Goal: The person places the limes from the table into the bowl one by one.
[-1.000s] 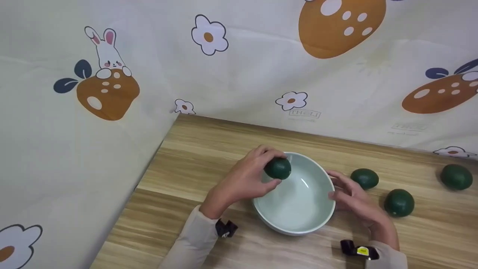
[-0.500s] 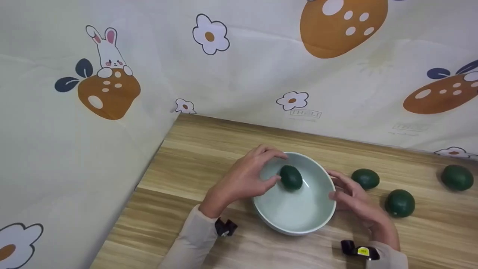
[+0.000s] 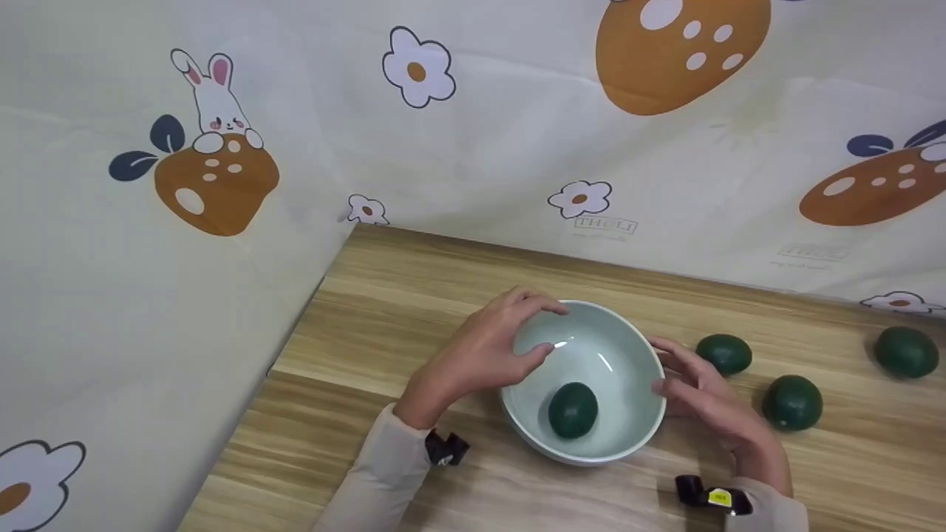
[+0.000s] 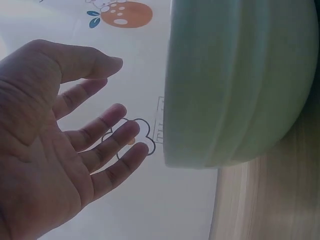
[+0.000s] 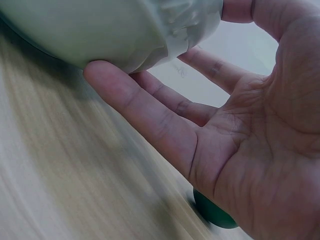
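In the head view, a pale green bowl (image 3: 621, 340) stands on the wooden table. One smooth, dark green oval fruit (image 3: 573, 410) lies inside it, towards the near side. My left hand (image 3: 491, 343) hovers over the bowl's left rim, thumb and fingers spread apart with nothing between them. The left wrist view shows this hand (image 4: 65, 135) higher than the bowl (image 4: 235, 85), palm bare. On the other side, my right hand (image 3: 706, 399) holds the bowl, its thumb at the rim and fingers against the outer wall. The right wrist view has these fingertips (image 5: 102, 72) under the bowl's side.
Two more dark green fruits, one farther back (image 3: 723, 355) and one nearer (image 3: 792, 403), lie just right of my right hand. Another fruit (image 3: 906, 352) is at the far right. A printed cloth wall (image 3: 480, 148) borders the table's back and left edges.
My left hand has let go of the green fruit, its fingers now apart. The fruit has dropped into the bowl and rolled towards its near side. The right hand stays on the bowl.
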Motion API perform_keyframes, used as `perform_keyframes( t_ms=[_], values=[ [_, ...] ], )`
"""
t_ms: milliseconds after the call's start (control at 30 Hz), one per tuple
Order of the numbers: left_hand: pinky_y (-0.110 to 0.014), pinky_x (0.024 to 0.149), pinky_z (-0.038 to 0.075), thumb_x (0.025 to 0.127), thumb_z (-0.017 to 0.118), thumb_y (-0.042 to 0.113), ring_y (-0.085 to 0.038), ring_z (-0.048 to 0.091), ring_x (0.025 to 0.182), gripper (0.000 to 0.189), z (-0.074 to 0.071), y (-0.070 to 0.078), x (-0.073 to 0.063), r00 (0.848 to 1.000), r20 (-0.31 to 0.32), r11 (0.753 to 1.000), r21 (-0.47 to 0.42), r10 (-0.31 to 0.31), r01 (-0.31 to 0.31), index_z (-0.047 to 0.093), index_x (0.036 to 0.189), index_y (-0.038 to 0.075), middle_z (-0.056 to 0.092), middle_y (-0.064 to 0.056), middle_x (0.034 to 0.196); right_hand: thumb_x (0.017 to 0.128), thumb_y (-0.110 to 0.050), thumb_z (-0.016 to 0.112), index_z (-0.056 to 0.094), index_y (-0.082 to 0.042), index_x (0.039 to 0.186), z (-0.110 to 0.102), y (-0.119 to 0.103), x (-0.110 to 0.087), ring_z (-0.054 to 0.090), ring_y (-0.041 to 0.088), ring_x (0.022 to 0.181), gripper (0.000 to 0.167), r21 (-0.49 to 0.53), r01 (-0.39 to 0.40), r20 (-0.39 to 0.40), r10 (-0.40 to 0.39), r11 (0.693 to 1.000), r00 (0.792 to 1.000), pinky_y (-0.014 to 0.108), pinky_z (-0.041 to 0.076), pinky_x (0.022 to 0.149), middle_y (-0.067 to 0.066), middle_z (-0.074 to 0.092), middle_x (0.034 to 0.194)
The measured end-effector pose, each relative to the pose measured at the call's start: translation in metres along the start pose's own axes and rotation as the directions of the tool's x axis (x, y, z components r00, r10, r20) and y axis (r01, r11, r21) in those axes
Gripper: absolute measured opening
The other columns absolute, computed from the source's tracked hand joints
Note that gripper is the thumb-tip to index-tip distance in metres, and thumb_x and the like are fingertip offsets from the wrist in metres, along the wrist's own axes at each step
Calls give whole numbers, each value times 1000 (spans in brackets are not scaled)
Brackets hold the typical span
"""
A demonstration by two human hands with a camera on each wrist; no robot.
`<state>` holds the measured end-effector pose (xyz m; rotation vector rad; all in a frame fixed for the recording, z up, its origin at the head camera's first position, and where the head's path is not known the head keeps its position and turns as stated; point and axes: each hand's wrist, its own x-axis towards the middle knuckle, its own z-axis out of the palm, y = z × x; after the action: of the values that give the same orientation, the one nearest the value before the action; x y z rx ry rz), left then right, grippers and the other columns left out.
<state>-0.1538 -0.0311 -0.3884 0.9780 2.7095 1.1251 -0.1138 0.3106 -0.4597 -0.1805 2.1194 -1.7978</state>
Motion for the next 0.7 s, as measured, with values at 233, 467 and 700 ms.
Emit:
perform_keyframes(
  t_ms=[233, 467, 700],
  values=[
    [-39, 117, 51, 100, 72, 26, -17, 60, 132, 40, 0, -1, 1, 999, -1, 998, -48, -34, 34, 65, 140, 25, 62, 1, 141, 102, -9, 57, 41, -10, 159, 0, -1, 0, 69, 19, 119, 59, -5, -7, -12, 7, 1000, 1000, 51, 66, 88, 32, 39, 161],
    [-46, 116, 50, 100, 71, 28, -23, 54, 136, 48, -2, -6, 1, 988, -50, 989, 34, -145, 147, 59, 147, 24, 56, -4, 147, 102, -8, 57, 40, -8, 160, 1, -2, 1, 68, 19, 118, 61, -7, -14, -26, 14, 1000, 1000, 49, 66, 88, 33, 41, 158],
    [-50, 122, 44, 102, 70, 31, -28, 50, 144, 63, -6, -16, -4, 967, 11, 965, 54, -256, 255, 45, 159, 20, 50, -11, 156, 103, -10, 57, 39, -10, 161, 1, -1, 1, 67, 21, 122, 61, -9, -12, -16, 12, 1000, 1000, 50, 66, 89, 33, 38, 162]
  ],
)
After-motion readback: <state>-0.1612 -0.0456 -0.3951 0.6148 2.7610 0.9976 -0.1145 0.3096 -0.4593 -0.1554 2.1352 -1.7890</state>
